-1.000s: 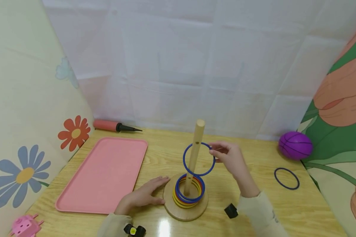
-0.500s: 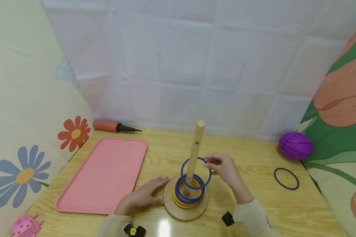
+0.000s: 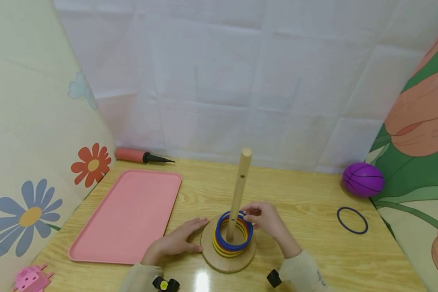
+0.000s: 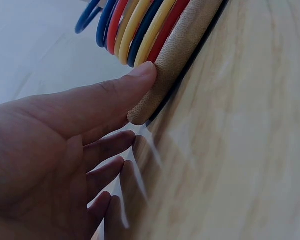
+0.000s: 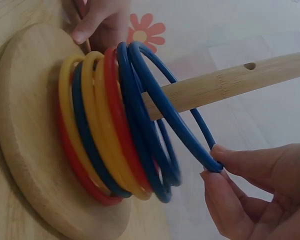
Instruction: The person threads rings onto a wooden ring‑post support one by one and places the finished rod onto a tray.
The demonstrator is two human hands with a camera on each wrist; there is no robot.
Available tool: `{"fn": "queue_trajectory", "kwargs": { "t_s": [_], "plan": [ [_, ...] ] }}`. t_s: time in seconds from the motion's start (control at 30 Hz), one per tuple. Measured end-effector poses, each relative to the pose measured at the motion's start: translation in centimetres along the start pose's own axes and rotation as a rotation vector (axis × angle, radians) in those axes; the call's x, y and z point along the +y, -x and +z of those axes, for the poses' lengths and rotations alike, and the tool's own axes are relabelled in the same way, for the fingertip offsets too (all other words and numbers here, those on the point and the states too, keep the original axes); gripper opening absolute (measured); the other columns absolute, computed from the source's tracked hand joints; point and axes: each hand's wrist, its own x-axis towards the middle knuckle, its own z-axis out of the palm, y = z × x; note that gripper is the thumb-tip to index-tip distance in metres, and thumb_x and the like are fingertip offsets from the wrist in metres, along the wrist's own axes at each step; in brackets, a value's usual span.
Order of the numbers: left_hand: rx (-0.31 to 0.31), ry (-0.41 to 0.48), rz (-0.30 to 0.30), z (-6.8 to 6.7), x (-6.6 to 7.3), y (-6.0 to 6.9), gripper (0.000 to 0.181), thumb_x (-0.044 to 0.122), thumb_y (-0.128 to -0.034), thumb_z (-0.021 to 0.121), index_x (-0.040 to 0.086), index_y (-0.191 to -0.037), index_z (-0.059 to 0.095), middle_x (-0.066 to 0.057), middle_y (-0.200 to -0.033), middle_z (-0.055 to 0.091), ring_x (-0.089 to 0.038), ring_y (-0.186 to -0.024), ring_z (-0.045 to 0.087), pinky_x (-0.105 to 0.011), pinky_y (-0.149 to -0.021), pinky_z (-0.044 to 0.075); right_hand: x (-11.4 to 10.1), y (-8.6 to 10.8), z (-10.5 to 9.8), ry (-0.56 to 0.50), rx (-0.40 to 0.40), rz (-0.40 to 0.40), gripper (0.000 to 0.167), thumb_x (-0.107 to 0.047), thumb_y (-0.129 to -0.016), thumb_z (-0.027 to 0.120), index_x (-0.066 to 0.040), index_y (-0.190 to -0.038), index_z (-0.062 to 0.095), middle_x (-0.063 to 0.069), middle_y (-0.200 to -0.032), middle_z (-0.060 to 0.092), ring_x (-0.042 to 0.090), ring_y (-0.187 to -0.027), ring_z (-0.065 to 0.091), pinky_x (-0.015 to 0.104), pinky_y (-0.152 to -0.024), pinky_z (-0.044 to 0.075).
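Note:
My right hand (image 3: 265,219) pinches a blue ring (image 5: 189,141) between thumb and fingertips. That ring circles the wooden peg (image 3: 239,190) and tilts just above a stack of rings (image 5: 107,142), its far side at or near the top of the stack. Red, yellow and blue rings make up the stack, with blue uppermost. Beside the round wooden base (image 3: 228,266), my left hand (image 3: 179,238) rests with fingers extended; in the left wrist view its thumb (image 4: 140,72) touches the base's edge.
Another blue ring (image 3: 352,220) lies on the table at right, near a purple ball (image 3: 363,179). A pink tray (image 3: 131,215) is at left, with a red hand pump (image 3: 131,154) behind it. A pink toy (image 3: 32,279) sits at the front left corner.
The right hand has lowered the blue ring along the peg, from mid-height down to the stack. My left hand has stayed in place by the base.

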Motion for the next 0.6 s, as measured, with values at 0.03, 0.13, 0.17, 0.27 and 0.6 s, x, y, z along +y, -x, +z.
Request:
{"fn": "queue_trajectory", "kwargs": {
  "t_s": [0.03, 0.13, 0.17, 0.27, 0.6],
  "plan": [
    [-0.002, 0.003, -0.002, 0.0, 0.0, -0.01, 0.081, 0.036, -0.0869, 0.07, 0.001, -0.149, 0.033, -0.027, -0.154, 0.03, -0.051, -0.143, 0.021, -0.07, -0.114, 0.016, 0.1, 0.0, 0.09, 0.007, -0.005, 0.001, 0.018, 0.0, -0.088, 0.067, -0.002, -0.105, 0.072, 0.01, -0.086, 0.068, 0.013, -0.077, 0.065, 0.037, -0.06, 0.061],
    [-0.006, 0.008, -0.003, 0.02, 0.03, -0.01, 0.081, 0.036, -0.0869, 0.07, 0.001, -0.15, 0.032, -0.027, -0.154, 0.03, -0.052, -0.143, 0.021, -0.071, -0.113, 0.016, 0.24, 0.03, 0.35, 0.029, -0.012, 0.009, 0.018, -0.001, -0.088, 0.067, -0.003, -0.104, 0.072, 0.009, -0.087, 0.069, 0.013, -0.077, 0.065, 0.036, -0.06, 0.061],
    [-0.007, 0.009, -0.003, 0.03, 0.03, 0.0, 0.081, 0.035, -0.0869, 0.07, 0.001, -0.15, 0.032, -0.027, -0.154, 0.03, -0.052, -0.143, 0.021, -0.071, -0.113, 0.016, 0.24, 0.07, 0.43, 0.031, -0.014, 0.015, 0.018, -0.001, -0.088, 0.067, -0.003, -0.104, 0.072, 0.009, -0.087, 0.069, 0.013, -0.077, 0.065, 0.035, -0.06, 0.061],
    [-0.005, 0.006, -0.002, 0.03, 0.06, 0.04, 0.081, 0.035, -0.0868, 0.07, 0.001, -0.15, 0.032, -0.027, -0.154, 0.03, -0.052, -0.143, 0.021, -0.071, -0.113, 0.016, 0.28, 0.12, 0.66, 0.05, -0.017, 0.024, 0.017, -0.001, -0.087, 0.068, -0.003, -0.104, 0.073, 0.008, -0.087, 0.069, 0.012, -0.076, 0.065, 0.03, -0.058, 0.06],
    [-0.003, -0.009, 0.0, -0.02, 0.16, 0.04, 0.081, 0.036, -0.0864, 0.071, 0.0, -0.149, 0.033, -0.026, -0.154, 0.031, -0.052, -0.142, 0.022, -0.07, -0.113, 0.017, 0.73, 0.08, 0.87, 0.054, -0.01, 0.015, 0.017, 0.0, -0.086, 0.068, -0.003, -0.102, 0.072, 0.007, -0.086, 0.069, 0.011, -0.074, 0.064, 0.027, -0.056, 0.059]
  ]
}}
